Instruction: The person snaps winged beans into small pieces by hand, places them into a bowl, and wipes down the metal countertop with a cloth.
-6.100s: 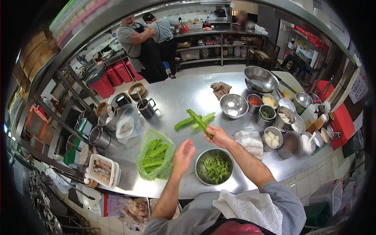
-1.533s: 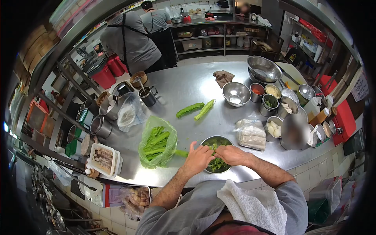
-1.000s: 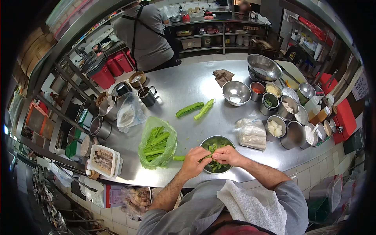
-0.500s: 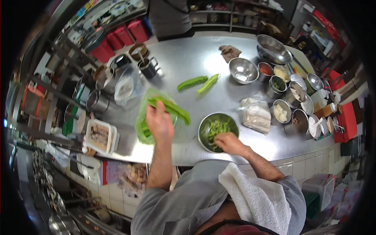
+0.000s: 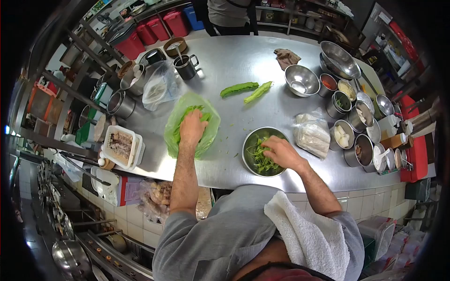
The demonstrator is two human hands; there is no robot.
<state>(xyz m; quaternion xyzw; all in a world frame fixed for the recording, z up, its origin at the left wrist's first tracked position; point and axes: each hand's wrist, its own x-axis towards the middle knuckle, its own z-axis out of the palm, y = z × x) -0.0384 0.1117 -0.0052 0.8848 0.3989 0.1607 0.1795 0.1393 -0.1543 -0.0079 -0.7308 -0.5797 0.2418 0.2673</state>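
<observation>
Down goes your left hand, now in the one green bag by the table's near edge, on pods too bunched to count; whether it grips any, you can't tell. Your right hand bends over leafy bits in one bowl, its grip hidden too. Bag and bowl sit near that edge, likely for easy reach. Two loose pods lie farther in, perhaps kept apart.

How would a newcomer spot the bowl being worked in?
Near the close edge of the steel table, look right of the green plastic bag. There sits a round metal bowl, the person's right hand over it. Unlike the empty bowl farther back, it holds loose greens.
</observation>
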